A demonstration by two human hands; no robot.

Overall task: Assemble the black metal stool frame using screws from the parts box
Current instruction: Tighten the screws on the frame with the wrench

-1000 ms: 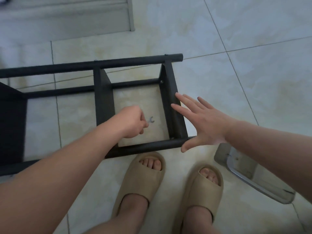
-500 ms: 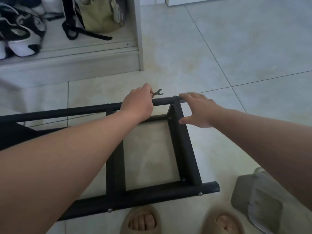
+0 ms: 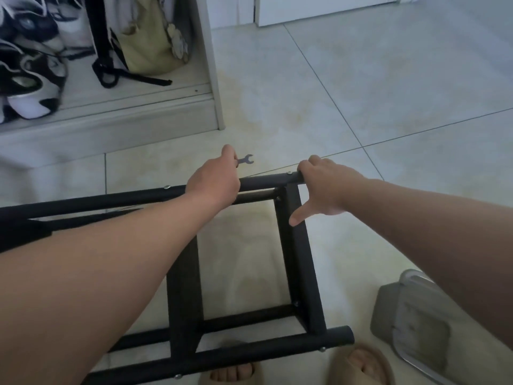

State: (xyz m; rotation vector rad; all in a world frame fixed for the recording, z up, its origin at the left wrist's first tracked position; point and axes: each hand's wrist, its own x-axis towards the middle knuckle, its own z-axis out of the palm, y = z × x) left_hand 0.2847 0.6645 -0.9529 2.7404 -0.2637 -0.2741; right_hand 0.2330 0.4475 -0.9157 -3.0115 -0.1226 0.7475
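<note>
Stool frame (image 3: 299, 262), black round tubes joined by flat bars with silver screw heads, lies on its side on the glossy tiled floor (image 3: 388, 107), between a shoe shelf (image 3: 111, 126) and sandalled feet (image 3: 361, 365); open floor lies to the right. The left hand (image 3: 213, 182) has its grip pinched on a small flat wrench (image 3: 246, 159) over the far tube; the right hand (image 3: 327, 184) has its grip curled over that tube's end, thumb out.

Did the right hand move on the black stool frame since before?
Yes. The right hand moved away from the sandals, from beside the near bar of the black stool frame to its far bar, whose end it now grips.
</note>
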